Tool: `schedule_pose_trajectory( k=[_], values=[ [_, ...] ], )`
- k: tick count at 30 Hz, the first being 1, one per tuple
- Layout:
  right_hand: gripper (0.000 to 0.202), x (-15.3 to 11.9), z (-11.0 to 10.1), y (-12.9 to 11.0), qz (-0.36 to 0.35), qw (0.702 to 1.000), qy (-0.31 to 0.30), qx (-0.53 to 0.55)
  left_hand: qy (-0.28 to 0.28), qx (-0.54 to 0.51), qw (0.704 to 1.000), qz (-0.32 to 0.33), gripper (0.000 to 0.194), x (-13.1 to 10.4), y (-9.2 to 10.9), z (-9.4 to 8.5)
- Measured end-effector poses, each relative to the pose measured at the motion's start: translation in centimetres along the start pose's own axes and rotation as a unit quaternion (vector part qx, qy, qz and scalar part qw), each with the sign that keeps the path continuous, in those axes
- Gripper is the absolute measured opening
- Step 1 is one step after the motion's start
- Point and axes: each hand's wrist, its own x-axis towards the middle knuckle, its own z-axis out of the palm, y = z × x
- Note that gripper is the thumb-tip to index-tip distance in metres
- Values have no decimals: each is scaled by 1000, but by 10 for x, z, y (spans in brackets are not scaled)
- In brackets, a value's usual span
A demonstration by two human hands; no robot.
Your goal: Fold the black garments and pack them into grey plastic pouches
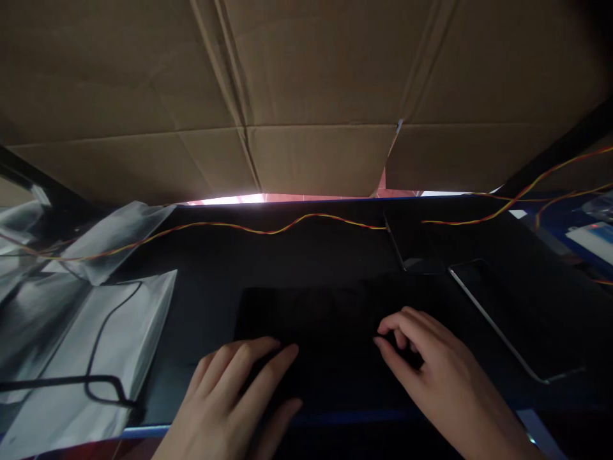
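A dark, glossy flat rectangle (306, 313) lies on the black tabletop between my hands; its near side blends into shadow, and I cannot tell what it is. My left hand (234, 383) rests at its lower left, fingers stretched out and thumb apart, holding nothing visible. Over its right part is my right hand (426, 364), thumb and index fingertips drawn nearly together in a pinch. Whatever may be between those tips is too dark to make out. To the right lies a large phone-like slab (512, 319) with a light edge, and behind it a smaller dark slab (414, 246).
Clear plastic bags (110, 345) cover the left side, with a black cable (93, 351) over them. A twisted red-yellow wire (268, 231) runs across the back of the black table (201, 255). Cardboard (316, 96) overhangs the far edge. A white box (594, 241) sits far right.
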Motion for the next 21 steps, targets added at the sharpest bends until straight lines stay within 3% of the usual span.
schedule_pose_trajectory(
  k=[3,7,10,12,15,17,19,21],
  values=[
    [10,1,-10,-1,23,999,-7,31,-55,-11,998,-20,44,-5,-14,7],
    [9,2,-15,5,60,997,-36,42,-85,-62,993,-47,62,-8,-28,-2],
    [14,5,-14,3,47,999,7,-21,-58,-17,997,-49,62,7,-14,-8],
    [22,6,-13,-6,10,996,60,-66,-10,19,999,-50,56,20,2,-6],
    [22,3,-11,-28,-67,982,147,-95,42,29,998,-21,49,34,25,7],
    [22,2,-2,-41,-144,972,165,-85,40,44,998,3,50,37,32,22],
    [32,2,13,-46,-203,967,125,-86,23,90,996,3,55,36,30,39],
    [44,4,29,-41,-207,970,64,-109,1,134,991,-5,59,33,22,55]
  ],
)
